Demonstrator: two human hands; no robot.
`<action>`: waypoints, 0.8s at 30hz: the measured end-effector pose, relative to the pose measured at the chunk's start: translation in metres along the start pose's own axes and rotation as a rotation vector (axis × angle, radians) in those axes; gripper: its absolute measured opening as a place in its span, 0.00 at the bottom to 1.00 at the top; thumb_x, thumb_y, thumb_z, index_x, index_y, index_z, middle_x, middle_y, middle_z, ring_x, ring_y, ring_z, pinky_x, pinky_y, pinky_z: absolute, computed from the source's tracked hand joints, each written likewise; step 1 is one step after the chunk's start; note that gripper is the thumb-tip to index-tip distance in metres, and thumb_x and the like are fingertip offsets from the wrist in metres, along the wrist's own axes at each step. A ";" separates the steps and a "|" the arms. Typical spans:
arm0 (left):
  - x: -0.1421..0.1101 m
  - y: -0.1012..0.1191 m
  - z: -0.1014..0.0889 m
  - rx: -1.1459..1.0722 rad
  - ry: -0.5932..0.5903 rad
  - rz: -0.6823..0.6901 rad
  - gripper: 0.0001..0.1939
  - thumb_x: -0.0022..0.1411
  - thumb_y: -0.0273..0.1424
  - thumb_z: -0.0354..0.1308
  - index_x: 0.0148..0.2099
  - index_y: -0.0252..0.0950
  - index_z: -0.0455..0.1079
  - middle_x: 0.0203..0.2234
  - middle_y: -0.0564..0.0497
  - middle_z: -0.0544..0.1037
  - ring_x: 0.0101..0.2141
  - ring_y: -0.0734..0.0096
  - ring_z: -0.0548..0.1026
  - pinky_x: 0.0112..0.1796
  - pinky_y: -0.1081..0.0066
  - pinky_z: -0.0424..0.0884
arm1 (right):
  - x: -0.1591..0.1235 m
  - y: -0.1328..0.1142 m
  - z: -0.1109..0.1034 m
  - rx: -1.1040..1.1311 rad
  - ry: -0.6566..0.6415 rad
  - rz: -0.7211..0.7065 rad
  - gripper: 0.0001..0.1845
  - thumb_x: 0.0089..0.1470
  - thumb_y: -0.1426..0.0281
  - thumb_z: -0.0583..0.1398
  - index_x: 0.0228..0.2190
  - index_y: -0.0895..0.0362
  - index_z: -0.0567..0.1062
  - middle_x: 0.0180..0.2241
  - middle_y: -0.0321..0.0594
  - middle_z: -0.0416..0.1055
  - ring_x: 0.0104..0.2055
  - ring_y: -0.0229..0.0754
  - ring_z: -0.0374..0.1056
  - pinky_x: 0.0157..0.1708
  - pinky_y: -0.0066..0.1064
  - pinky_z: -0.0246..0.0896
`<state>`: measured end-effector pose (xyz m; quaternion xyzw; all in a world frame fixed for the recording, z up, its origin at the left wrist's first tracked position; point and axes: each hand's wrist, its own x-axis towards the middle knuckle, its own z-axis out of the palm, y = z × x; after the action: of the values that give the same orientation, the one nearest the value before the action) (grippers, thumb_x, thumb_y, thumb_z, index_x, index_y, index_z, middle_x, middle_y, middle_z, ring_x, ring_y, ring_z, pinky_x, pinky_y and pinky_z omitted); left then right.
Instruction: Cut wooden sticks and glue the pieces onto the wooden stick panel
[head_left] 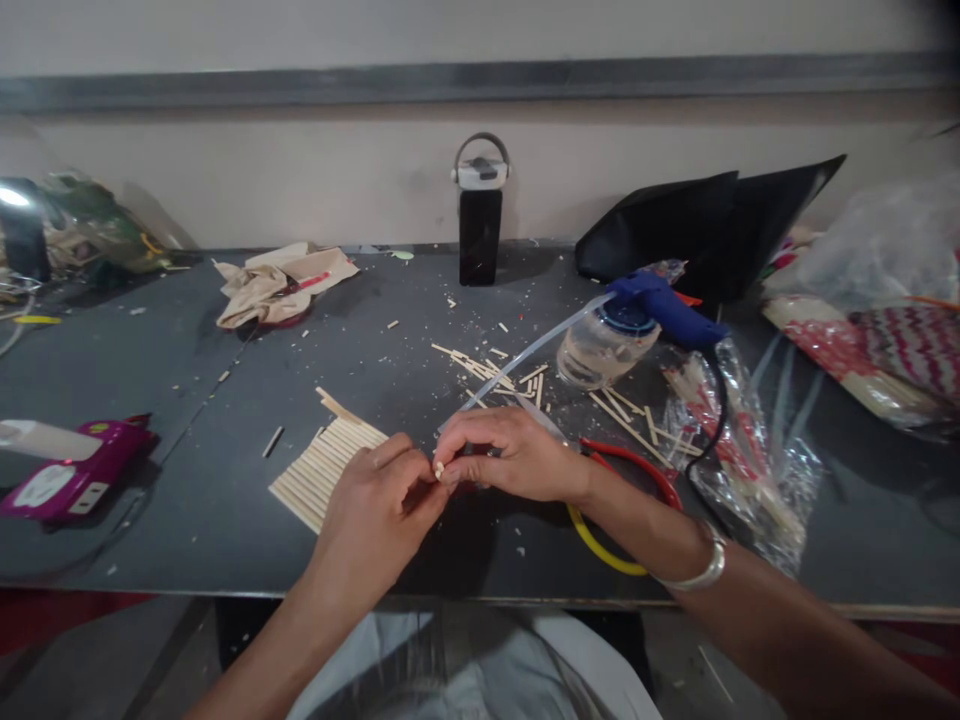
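Note:
My left hand [382,500] and my right hand [510,455] meet over the front middle of the table, fingertips pinched together. Between them are small pale wooden stick pieces [439,469], with only their ends showing. Partly behind my left hand lies a flat panel of wooden sticks [319,480] set side by side. Under my right forearm are the red and yellow handles [611,550] of a tool whose head is hidden. Beyond my right hand, loose cut sticks [480,370] are scattered, and a clear glue stick [536,345] reaches over them from a blue glue gun [667,308].
The glue gun rests on a clear jar [600,350]. Plastic-wrapped stick packs [750,460] and a black bag [675,230] are at right. A black device with a handle [480,220] stands at the back. Crumpled cloth [281,285] and a purple device [82,470] lie left.

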<state>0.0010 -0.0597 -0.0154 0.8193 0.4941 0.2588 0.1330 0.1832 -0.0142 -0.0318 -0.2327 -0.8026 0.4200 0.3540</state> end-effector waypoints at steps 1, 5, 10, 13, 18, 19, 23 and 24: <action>0.000 0.000 0.000 0.001 0.000 0.002 0.12 0.58 0.27 0.56 0.22 0.36 0.65 0.20 0.56 0.65 0.21 0.75 0.65 0.24 0.74 0.58 | 0.000 0.000 0.000 0.026 -0.003 0.020 0.07 0.57 0.67 0.61 0.30 0.57 0.75 0.29 0.36 0.72 0.30 0.34 0.69 0.30 0.25 0.67; 0.001 0.000 0.000 0.006 -0.004 0.007 0.12 0.59 0.28 0.55 0.23 0.36 0.65 0.21 0.56 0.66 0.21 0.75 0.66 0.24 0.74 0.59 | -0.001 -0.001 0.002 0.165 -0.022 0.094 0.09 0.57 0.65 0.60 0.30 0.58 0.75 0.28 0.35 0.69 0.23 0.30 0.67 0.20 0.20 0.66; 0.000 0.000 -0.001 0.029 -0.013 0.000 0.12 0.59 0.29 0.56 0.23 0.36 0.65 0.21 0.55 0.66 0.22 0.74 0.66 0.24 0.73 0.59 | -0.001 0.000 0.001 0.157 -0.031 0.106 0.11 0.57 0.63 0.60 0.30 0.58 0.75 0.30 0.35 0.69 0.24 0.30 0.67 0.22 0.21 0.68; 0.000 0.000 -0.001 0.040 -0.026 -0.006 0.10 0.58 0.28 0.57 0.25 0.36 0.66 0.22 0.55 0.67 0.23 0.73 0.67 0.25 0.73 0.61 | -0.002 0.000 -0.002 0.123 -0.034 0.123 0.09 0.54 0.63 0.63 0.31 0.57 0.75 0.29 0.35 0.71 0.25 0.31 0.67 0.23 0.22 0.67; -0.001 0.002 -0.006 -0.017 -0.101 -0.073 0.09 0.54 0.34 0.64 0.29 0.37 0.67 0.26 0.54 0.69 0.27 0.69 0.70 0.28 0.71 0.65 | -0.003 -0.003 -0.010 0.136 0.057 0.233 0.12 0.45 0.66 0.68 0.32 0.57 0.74 0.29 0.34 0.71 0.25 0.31 0.67 0.23 0.21 0.63; -0.003 0.002 -0.010 -0.041 -0.117 -0.086 0.10 0.53 0.35 0.65 0.31 0.37 0.68 0.27 0.54 0.70 0.28 0.69 0.71 0.29 0.71 0.66 | -0.004 -0.005 -0.012 0.144 0.084 0.271 0.12 0.45 0.66 0.68 0.29 0.58 0.73 0.27 0.33 0.70 0.23 0.31 0.66 0.21 0.21 0.62; -0.016 -0.006 -0.031 -0.093 -0.143 -0.124 0.11 0.53 0.36 0.65 0.38 0.40 0.70 0.30 0.53 0.74 0.30 0.67 0.73 0.31 0.70 0.69 | -0.011 -0.018 -0.018 0.108 0.146 0.476 0.11 0.51 0.65 0.64 0.24 0.57 0.69 0.19 0.29 0.65 0.17 0.30 0.61 0.16 0.21 0.58; -0.020 -0.009 -0.038 -0.096 -0.130 -0.127 0.10 0.54 0.36 0.64 0.38 0.41 0.70 0.30 0.53 0.74 0.30 0.67 0.73 0.31 0.70 0.69 | -0.015 -0.023 -0.018 0.083 0.150 0.526 0.10 0.52 0.66 0.63 0.24 0.57 0.69 0.18 0.29 0.65 0.17 0.30 0.61 0.17 0.22 0.59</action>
<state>-0.0341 -0.0744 0.0057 0.7942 0.5223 0.2195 0.2199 0.2051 -0.0270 -0.0108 -0.4489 -0.6682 0.5117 0.3003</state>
